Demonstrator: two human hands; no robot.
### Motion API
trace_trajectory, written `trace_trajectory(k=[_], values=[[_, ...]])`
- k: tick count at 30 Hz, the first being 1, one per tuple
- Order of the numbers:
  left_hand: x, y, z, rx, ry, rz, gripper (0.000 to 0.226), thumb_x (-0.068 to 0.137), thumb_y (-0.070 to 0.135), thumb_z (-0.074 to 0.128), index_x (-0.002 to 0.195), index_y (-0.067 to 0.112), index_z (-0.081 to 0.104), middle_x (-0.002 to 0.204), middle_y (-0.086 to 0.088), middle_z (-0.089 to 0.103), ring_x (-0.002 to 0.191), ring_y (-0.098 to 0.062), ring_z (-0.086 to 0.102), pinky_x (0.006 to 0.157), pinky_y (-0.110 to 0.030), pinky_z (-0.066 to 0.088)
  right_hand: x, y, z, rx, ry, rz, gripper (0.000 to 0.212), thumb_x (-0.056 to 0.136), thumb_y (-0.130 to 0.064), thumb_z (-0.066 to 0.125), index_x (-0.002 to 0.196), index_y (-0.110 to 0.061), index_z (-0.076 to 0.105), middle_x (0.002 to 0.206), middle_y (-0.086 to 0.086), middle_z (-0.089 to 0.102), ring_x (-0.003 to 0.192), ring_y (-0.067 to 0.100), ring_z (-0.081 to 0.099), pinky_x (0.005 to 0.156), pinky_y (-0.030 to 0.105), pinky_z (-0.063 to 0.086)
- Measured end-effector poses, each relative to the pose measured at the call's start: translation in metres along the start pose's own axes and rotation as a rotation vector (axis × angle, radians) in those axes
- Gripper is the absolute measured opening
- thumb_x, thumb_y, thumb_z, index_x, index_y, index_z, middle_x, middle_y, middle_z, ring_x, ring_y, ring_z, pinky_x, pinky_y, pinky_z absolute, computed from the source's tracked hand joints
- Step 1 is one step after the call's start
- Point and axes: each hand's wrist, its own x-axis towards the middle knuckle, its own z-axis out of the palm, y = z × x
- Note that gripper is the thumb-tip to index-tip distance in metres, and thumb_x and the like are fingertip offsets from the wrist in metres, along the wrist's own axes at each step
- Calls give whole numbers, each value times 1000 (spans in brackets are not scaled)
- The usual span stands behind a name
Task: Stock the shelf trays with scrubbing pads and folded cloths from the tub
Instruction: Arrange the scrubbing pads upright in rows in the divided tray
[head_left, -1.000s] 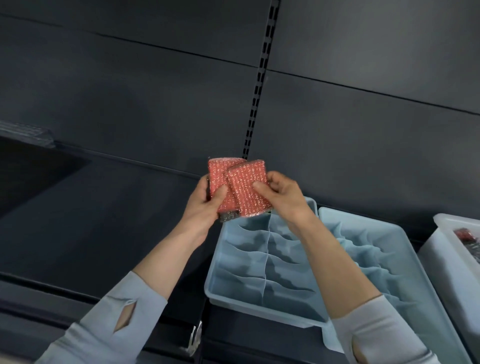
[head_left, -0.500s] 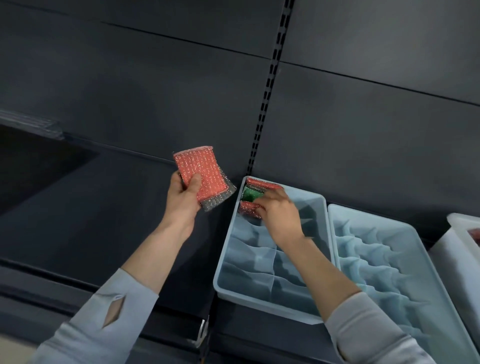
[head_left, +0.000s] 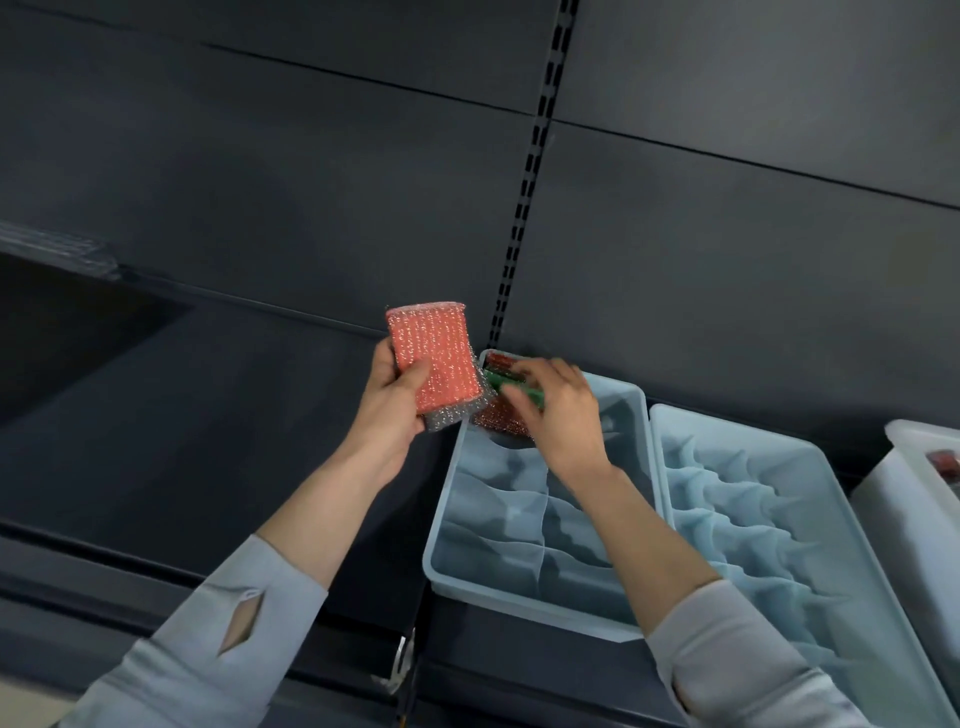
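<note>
Left hand (head_left: 387, 402) grips my upright red scrubbing pad (head_left: 434, 361); right hand (head_left: 563, 410) pinches pads in the tray (head_left: 441, 519).
Long axis vertical; no writing I can read.

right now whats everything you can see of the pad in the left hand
The red scrubbing pad is a rectangular cushion wrapped in glittery coral-red mesh, held upright and tilted slightly. A silver pad lies stacked behind it, showing at the bottom and right edge. The left hand grips both from below, thumb across the red face. They hang above the dark shelf, just left of the blue tray, not touching it.
</note>
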Motion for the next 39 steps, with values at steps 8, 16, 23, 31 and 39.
trace_trajectory(k=[8,16,23,31,39], values=[[-4,-1,17,164,-270,87,49,95,11,58,137,31,42,126,-3,63,115,-19,62,93,-39,54,24,-19,-26,616,-193,319,28,75,-28,81,93,-19,62,85,-2,66,76,12,60,79,35,56],[-4,-7,11,193,-209,103,34,95,9,57,119,33,56,118,-6,62,111,-26,62,91,-41,55,15,-19,-37,873,-236,475,22,86,-19,71,101,-13,56,91,2,67,82,14,64,74,27,57],[-7,-4,12,300,-253,104,26,100,16,50,121,28,60,115,-5,65,107,-21,65,94,-45,54,12,-25,-40,975,-260,560,35,84,-8,72,117,-9,61,105,7,71,96,21,68,80,28,58],[9,-3,-23,74,203,147,35,101,0,42,122,25,55,108,-4,62,94,-14,59,93,-39,51,-2,4,-49,265,-218,166,32,93,-5,55,124,-11,52,99,2,62,85,19,57,81,24,45],[3,-2,-26,-22,222,166,32,101,0,43,125,21,49,99,3,62,87,-6,61,81,-25,54,-17,0,10,-324,-205,-199,34,61,-9,86,89,-23,74,84,-7,73,83,24,60,71,30,55]])
